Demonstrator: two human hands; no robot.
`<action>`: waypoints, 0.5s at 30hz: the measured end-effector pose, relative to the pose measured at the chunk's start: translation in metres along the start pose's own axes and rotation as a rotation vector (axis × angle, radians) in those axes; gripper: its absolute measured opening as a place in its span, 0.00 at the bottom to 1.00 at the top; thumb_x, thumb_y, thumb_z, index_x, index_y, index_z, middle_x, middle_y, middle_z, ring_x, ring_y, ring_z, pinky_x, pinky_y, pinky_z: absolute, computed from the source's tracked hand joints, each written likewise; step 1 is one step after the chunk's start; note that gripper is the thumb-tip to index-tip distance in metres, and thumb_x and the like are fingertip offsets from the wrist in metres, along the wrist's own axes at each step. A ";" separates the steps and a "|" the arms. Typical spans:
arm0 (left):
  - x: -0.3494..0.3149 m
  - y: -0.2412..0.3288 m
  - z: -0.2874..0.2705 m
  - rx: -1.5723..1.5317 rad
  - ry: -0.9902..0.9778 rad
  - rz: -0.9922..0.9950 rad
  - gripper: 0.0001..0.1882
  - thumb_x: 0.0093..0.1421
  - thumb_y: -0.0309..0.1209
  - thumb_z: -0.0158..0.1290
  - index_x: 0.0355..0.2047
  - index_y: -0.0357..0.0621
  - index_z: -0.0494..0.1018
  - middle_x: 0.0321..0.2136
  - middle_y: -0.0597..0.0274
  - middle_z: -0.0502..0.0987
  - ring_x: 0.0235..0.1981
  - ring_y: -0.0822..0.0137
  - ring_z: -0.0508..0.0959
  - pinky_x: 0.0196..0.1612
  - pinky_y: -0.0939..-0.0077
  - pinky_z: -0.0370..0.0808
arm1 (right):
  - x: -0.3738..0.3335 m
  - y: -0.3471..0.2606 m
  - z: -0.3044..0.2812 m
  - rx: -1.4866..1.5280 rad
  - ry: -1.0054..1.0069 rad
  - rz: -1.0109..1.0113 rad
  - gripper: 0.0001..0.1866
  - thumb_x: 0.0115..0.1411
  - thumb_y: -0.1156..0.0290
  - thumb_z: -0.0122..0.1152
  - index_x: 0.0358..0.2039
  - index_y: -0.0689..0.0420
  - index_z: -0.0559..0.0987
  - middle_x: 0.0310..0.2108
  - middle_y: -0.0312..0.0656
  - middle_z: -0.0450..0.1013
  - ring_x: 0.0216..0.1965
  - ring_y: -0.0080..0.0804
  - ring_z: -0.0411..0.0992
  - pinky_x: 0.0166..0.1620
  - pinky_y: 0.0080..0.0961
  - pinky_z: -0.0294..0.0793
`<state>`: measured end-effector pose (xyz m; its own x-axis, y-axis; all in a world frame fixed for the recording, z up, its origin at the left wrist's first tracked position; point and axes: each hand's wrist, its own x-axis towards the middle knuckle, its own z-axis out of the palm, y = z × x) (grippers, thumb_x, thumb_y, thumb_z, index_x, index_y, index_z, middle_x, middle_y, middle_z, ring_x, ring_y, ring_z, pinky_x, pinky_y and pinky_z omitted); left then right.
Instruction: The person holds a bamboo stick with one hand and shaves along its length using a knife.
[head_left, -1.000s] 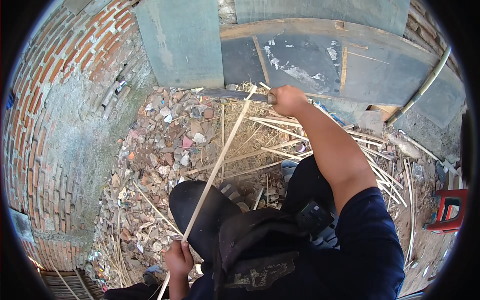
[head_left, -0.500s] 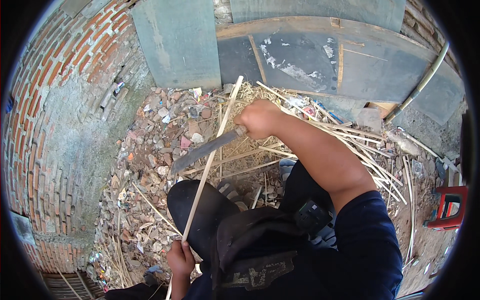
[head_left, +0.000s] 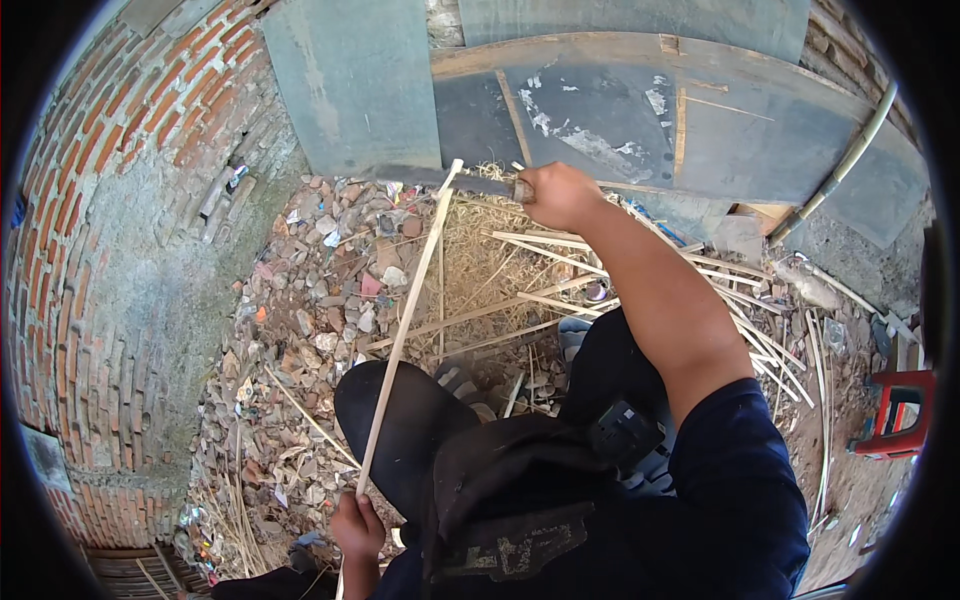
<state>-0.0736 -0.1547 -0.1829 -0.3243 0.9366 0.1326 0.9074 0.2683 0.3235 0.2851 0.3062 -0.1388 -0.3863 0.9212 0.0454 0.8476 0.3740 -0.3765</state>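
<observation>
My left hand (head_left: 358,525) is closed around the near part of a long pale bamboo strip (head_left: 400,340), low in the view. The strip slants up and away across my dark-clad left knee (head_left: 375,400). Far out over the ground, my right hand (head_left: 563,197) grips the wooden handle of a machete (head_left: 485,186). Its blade points left and meets the strip close to the far tip, which shows on the near side of the metal. The blade's left end is blurred.
Pale shavings (head_left: 480,270) and loose bamboo strips (head_left: 740,300) lie ahead and to the right. Rubble (head_left: 300,350) covers the ground at left beside a brick wall (head_left: 120,300). Grey panels (head_left: 600,110) stand at the back. A red plastic stool (head_left: 895,415) is at far right.
My right hand has moved away and to the right, taking the machete from partway along the strip to its far end. The strip's tip has shifted slightly left and nearer.
</observation>
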 end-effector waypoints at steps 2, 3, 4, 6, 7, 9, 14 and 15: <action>0.003 0.001 0.002 0.007 0.005 -0.004 0.12 0.68 0.32 0.47 0.27 0.40 0.66 0.14 0.45 0.69 0.16 0.39 0.72 0.19 0.50 0.64 | -0.002 -0.004 0.004 -0.051 -0.070 -0.103 0.12 0.54 0.68 0.60 0.40 0.49 0.81 0.35 0.43 0.80 0.41 0.45 0.80 0.45 0.44 0.79; 0.004 0.001 0.002 -0.018 -0.008 -0.006 0.12 0.68 0.32 0.47 0.27 0.40 0.66 0.14 0.45 0.69 0.16 0.38 0.72 0.19 0.49 0.63 | -0.003 -0.012 0.005 -0.050 -0.072 -0.108 0.12 0.54 0.68 0.60 0.40 0.49 0.81 0.35 0.43 0.80 0.41 0.45 0.80 0.45 0.44 0.79; 0.005 0.001 0.003 -0.043 -0.021 -0.006 0.12 0.68 0.32 0.47 0.27 0.40 0.66 0.14 0.46 0.69 0.16 0.38 0.71 0.20 0.49 0.63 | -0.005 -0.022 0.005 -0.101 -0.158 -0.171 0.12 0.53 0.68 0.61 0.40 0.48 0.81 0.34 0.42 0.80 0.40 0.45 0.80 0.44 0.43 0.79; 0.007 0.006 0.001 -0.036 -0.004 -0.011 0.12 0.68 0.31 0.47 0.27 0.41 0.66 0.14 0.46 0.69 0.16 0.38 0.71 0.20 0.49 0.63 | -0.007 -0.039 0.008 -0.146 -0.240 -0.300 0.11 0.52 0.69 0.63 0.38 0.46 0.82 0.33 0.40 0.80 0.39 0.42 0.80 0.43 0.42 0.79; 0.007 0.007 0.000 -0.030 0.013 -0.014 0.11 0.68 0.31 0.47 0.27 0.41 0.66 0.14 0.46 0.69 0.16 0.38 0.72 0.20 0.49 0.63 | -0.009 -0.045 0.009 -0.144 -0.242 -0.301 0.11 0.52 0.69 0.63 0.38 0.46 0.82 0.33 0.40 0.80 0.39 0.42 0.80 0.43 0.42 0.79; 0.003 -0.001 0.004 -0.004 0.019 0.009 0.11 0.68 0.31 0.47 0.28 0.41 0.67 0.14 0.46 0.70 0.17 0.38 0.72 0.20 0.49 0.64 | -0.013 -0.054 0.007 -0.256 -0.174 -0.478 0.10 0.52 0.69 0.63 0.37 0.45 0.82 0.32 0.40 0.80 0.38 0.41 0.80 0.44 0.42 0.80; -0.021 -0.016 0.011 0.018 0.070 -0.021 0.11 0.67 0.33 0.48 0.28 0.41 0.67 0.14 0.46 0.70 0.17 0.38 0.72 0.20 0.49 0.65 | 0.010 -0.003 0.001 0.018 0.008 0.155 0.15 0.59 0.65 0.58 0.47 0.48 0.80 0.42 0.46 0.80 0.47 0.45 0.79 0.53 0.41 0.78; -0.024 -0.019 0.012 -0.019 0.060 -0.051 0.11 0.67 0.33 0.47 0.29 0.40 0.67 0.15 0.45 0.70 0.17 0.38 0.73 0.21 0.49 0.65 | 0.010 0.014 0.005 0.060 0.099 0.259 0.17 0.61 0.63 0.56 0.49 0.51 0.80 0.45 0.50 0.80 0.50 0.47 0.78 0.55 0.40 0.77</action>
<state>-0.0793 -0.1794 -0.2038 -0.3856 0.9067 0.1710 0.8844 0.3104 0.3485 0.2913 0.3206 -0.1486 -0.1196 0.9924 0.0298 0.8891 0.1204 -0.4417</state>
